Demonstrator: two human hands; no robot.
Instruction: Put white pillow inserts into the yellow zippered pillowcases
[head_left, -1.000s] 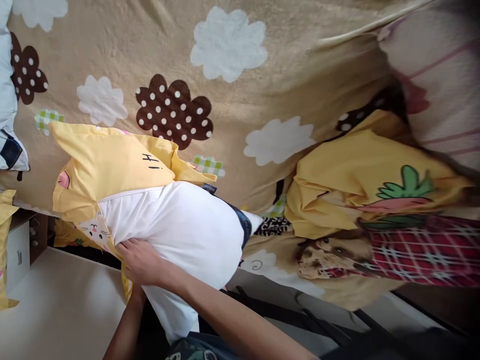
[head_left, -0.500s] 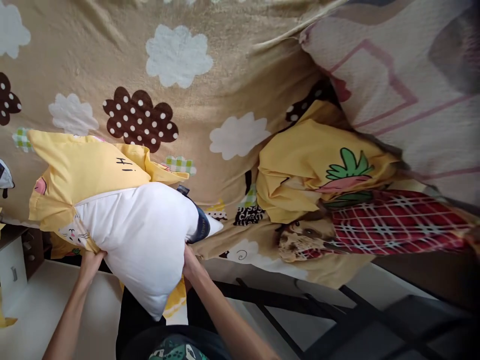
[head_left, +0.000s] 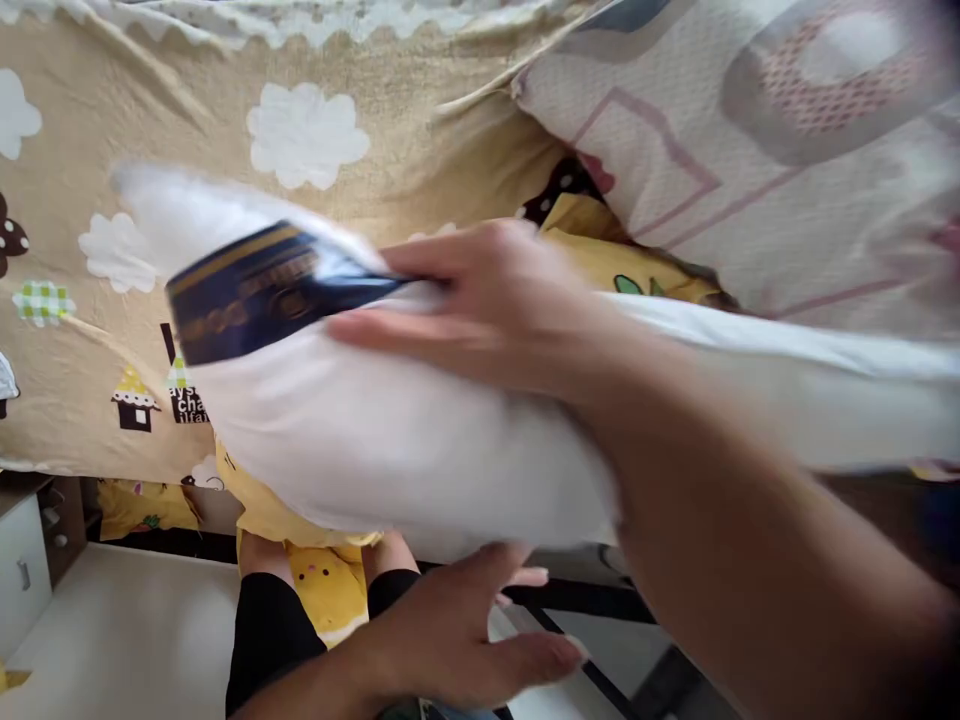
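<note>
A bare white pillow [head_left: 390, 440] with a dark blue label [head_left: 255, 290] is lifted in front of me, blurred by motion. My right hand [head_left: 495, 310] lies on its top edge, fingers closed on the fabric beside the label. Under the pillow, my left hand [head_left: 457, 630] is palm up with its fingers stretched out, close to the underside. A yellow pillowcase [head_left: 330, 585] hangs down between my knees, off the pillow.
The bed carries a beige blanket [head_left: 225, 120] with white cloud shapes. A pale quilt [head_left: 750, 120] with pink lines lies at upper right, over another yellow cover [head_left: 600, 260]. A white cabinet [head_left: 19, 570] stands at lower left by pale floor [head_left: 127, 640].
The pillow has come out of the yellow pillowcase and risen toward the camera. My right hand went from its lower edge to the top by the label; my left dropped beneath it.
</note>
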